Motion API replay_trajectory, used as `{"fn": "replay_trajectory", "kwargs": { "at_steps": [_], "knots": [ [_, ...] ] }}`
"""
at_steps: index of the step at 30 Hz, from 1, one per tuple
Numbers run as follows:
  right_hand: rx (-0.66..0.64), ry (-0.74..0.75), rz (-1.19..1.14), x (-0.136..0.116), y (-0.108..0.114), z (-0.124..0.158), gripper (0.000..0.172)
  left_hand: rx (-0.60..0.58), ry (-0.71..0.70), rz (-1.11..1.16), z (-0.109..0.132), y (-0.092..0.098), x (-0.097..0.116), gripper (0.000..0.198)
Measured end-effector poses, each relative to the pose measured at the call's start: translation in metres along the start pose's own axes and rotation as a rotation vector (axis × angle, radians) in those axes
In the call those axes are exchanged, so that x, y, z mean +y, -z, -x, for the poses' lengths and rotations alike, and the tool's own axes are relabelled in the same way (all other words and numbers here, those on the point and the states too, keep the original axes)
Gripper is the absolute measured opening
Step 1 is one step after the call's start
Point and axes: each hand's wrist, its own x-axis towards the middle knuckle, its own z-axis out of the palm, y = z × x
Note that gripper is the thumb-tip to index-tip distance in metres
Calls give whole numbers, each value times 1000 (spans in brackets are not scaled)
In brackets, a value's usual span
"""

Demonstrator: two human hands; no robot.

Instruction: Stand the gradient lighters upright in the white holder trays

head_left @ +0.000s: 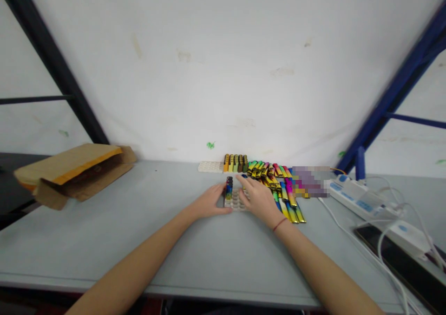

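In front of me is a pale tray (238, 205) with rows of round holes. A few shiny, dark-topped tubes the size of lighters (229, 189) stand upright along its left side. My left hand (211, 201) holds the tray by its left side, thumb at the near edge and fingers beside the standing tubes. Over the tray's right part reaches my right hand (258, 198), its fingers stretched and thumb apart. A dark blue end shows just behind its fingertips; whether they touch it is hidden. To its right lies a heap of shiny rainbow-coloured tubes (291, 199).
By the wall, an upright block of dark-topped tubes (236, 163) adjoins another pale holed tray (210, 167). A brown paper bag (80, 171) lies at left. A blurred-out patch (311, 181), a white power strip (365, 203), cables and a dark phone-like slab (400, 264) occupy the right.
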Motion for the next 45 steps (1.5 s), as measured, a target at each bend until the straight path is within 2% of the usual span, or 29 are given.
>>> {"fn": "replay_trajectory", "kwargs": {
  "at_steps": [1,4,7,10,12,24,27,30,33,37,39,41,43,45],
  "knots": [
    [-4,-81,17,8,7,-1,37,-7,1,-5,0,0,0,76],
    [-131,-407,149,42,28,2,30,-25,13,-21,0,0,-1,74],
    [-263,-673,275,78,41,10,36,-22,19,-10,0,1,-1,71],
    [-442,-823,278,99,45,18,42,-17,21,-1,0,1,-2,69],
    [-502,-868,272,104,45,21,43,-19,23,-9,0,1,-2,68],
    [-546,-749,278,106,40,20,37,-37,28,-18,0,1,1,74],
    [-471,-692,286,107,39,18,33,-30,27,-14,0,2,1,74],
    [-300,-612,252,107,36,16,31,-32,26,-11,0,1,0,75],
    [-150,-526,49,104,28,13,24,-31,28,-4,0,1,-1,76],
    [-132,-486,-451,88,17,9,26,-33,27,-24,0,0,-2,79],
    [-174,-504,-690,76,15,7,24,-37,25,-39,0,0,-2,81],
    [-180,-540,-875,65,14,5,14,-38,25,-45,1,0,-1,81],
    [-147,-586,-1009,56,14,4,5,-39,27,-44,1,1,0,80],
    [-86,-636,-1122,50,12,2,4,-42,31,-42,0,1,1,80]
  ]
}}
